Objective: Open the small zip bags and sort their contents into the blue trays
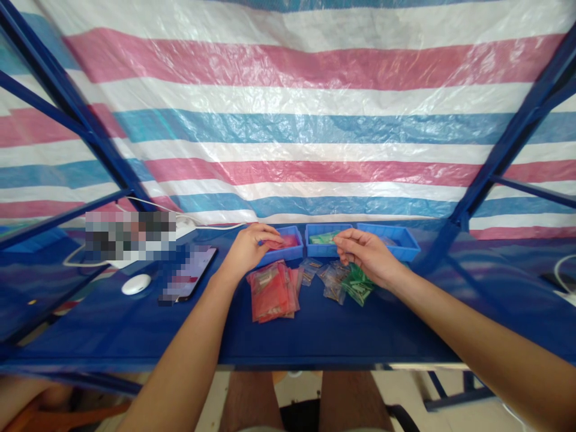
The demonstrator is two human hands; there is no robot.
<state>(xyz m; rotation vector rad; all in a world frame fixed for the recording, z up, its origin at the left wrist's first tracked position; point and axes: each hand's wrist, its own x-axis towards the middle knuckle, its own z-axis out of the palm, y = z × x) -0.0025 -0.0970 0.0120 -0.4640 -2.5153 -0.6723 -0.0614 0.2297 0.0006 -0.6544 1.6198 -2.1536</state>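
Note:
My left hand point(249, 251) reaches over the left blue tray point(294, 251), fingers curled on a red packet point(281, 242) lying in it. My right hand point(366, 255) hovers beside the middle blue tray point(315, 249), its fingers pinched together; what they hold, if anything, I cannot make out. A stack of red packets point(272, 291) lies below my left hand. Clear packets point(330, 280) and green packets point(359, 287) lie under my right hand.
A third blue tray point(400, 243) stands at the right. A phone point(191, 279), a white mouse point(135, 284) and a power strip with cables point(184, 228) sit at the left. Blue frame bars point(495, 162) and a striped tarp point(292, 120) enclose the blue table point(315, 336).

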